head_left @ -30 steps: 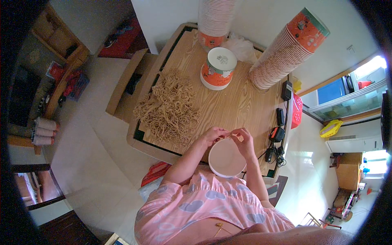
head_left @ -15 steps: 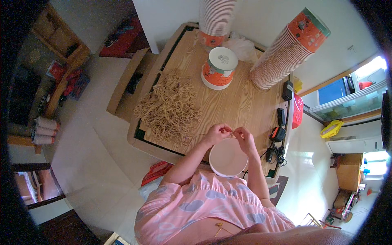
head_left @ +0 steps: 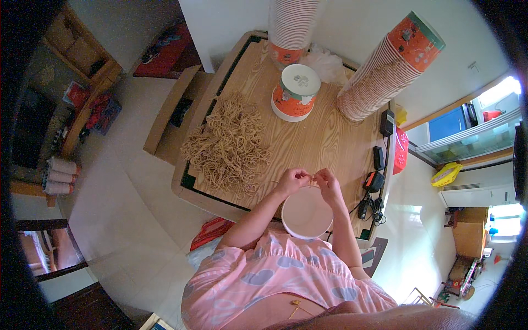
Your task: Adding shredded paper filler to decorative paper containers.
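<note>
Left hand (head_left: 295, 180) and right hand (head_left: 328, 186), side by side at the white bucket's (head_left: 307, 213) far rim, fingertips pinched; contents too small to tell. Bucket by the surface's (head_left: 302, 146) near edge: a bump could tip it. Tangled cord (head_left: 231, 151), left, might snag.

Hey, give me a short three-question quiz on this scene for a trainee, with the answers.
1. Where are the left hand and right hand relative to the open tub?
2. True or false: the string heap lies on the right half of the table.
3. What lies near the table's right edge? A) scissors B) a black cable C) spoons

Key: 1. At its far rim. 2. False. 3. B.
</note>
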The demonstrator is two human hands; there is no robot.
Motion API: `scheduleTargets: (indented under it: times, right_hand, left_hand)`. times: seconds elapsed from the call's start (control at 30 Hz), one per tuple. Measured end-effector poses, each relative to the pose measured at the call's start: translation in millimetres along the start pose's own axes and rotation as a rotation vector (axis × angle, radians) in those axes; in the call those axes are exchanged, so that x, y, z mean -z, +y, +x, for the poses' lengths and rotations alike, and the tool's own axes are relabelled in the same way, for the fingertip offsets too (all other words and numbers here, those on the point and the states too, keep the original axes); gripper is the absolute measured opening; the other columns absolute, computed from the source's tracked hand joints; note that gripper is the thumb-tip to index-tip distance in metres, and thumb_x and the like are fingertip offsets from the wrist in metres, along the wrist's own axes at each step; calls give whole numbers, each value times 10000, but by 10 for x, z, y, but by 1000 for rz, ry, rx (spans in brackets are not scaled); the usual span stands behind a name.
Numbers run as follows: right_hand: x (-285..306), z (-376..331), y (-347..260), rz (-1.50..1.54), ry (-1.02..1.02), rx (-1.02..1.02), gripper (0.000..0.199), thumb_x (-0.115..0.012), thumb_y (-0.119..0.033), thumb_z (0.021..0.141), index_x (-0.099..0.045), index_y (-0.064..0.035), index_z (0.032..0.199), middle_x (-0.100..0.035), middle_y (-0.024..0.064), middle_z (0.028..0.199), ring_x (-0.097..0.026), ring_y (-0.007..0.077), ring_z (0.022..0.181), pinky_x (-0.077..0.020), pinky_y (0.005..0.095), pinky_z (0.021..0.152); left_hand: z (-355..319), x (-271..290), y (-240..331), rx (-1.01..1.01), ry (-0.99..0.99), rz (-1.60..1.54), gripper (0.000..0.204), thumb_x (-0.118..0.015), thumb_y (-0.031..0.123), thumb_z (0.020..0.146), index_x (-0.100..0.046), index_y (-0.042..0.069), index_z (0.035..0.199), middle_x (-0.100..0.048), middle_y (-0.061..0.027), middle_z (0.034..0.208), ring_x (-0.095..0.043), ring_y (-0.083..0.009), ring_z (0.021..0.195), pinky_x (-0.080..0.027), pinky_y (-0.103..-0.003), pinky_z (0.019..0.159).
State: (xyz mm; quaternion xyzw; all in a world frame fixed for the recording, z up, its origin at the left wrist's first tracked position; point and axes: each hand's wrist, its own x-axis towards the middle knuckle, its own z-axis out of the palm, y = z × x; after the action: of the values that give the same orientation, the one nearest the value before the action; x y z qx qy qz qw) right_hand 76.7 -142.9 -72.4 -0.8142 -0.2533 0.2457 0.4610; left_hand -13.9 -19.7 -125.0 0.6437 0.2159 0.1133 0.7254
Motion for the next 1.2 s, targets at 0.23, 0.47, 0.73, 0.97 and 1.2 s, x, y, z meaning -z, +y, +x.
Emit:
scheduleTargets:
  times: [0.23,0.47,0.73,0.97,1.2]
  right_hand:
    - [-36,-29,4,89,-81,-30,197,-648,-51,757,-485,-50,867,-594,32,750,-545,90,670,-441,229,583]
    - [-89,11,34,216,-122,-49,218,-642,-3,751,-478,-47,887,-605,59,774,-563,103,675,-449,216,586]
    - [-110,83,106,198,-127,-95,197,-662,-17,735,-522,-20,873,-606,45,756,-571,101,685,-470,220,612]
    - [-34,24,-6,0,-168,-81,96,-627,-61,755,-603,2,824,-613,28,712,-548,75,660,-455,221,601]
    - [15,-34,77,32,-102,-112,104,-610,-97,780,-596,-1,818,-591,10,679,-531,64,634,-428,212,572]
  left_hand:
    - [-13,8,100,127,-3,-95,148,-607,150,769,-640,7,792,-620,-20,696,-548,-69,648,-453,-238,590]
    - [22,5,96,41,4,-75,130,-587,120,792,-632,3,826,-624,-27,748,-556,-87,698,-461,-253,653]
    - [24,31,79,58,39,-90,110,-580,106,797,-630,12,826,-625,-33,753,-557,-90,699,-456,-247,655]
    - [-26,92,180,142,2,-128,146,-589,160,801,-627,39,871,-617,-7,771,-549,-84,707,-449,-239,648]
    - [-54,80,17,21,-127,-167,148,-622,89,778,-615,48,920,-609,-2,793,-537,-75,685,-450,-230,631]
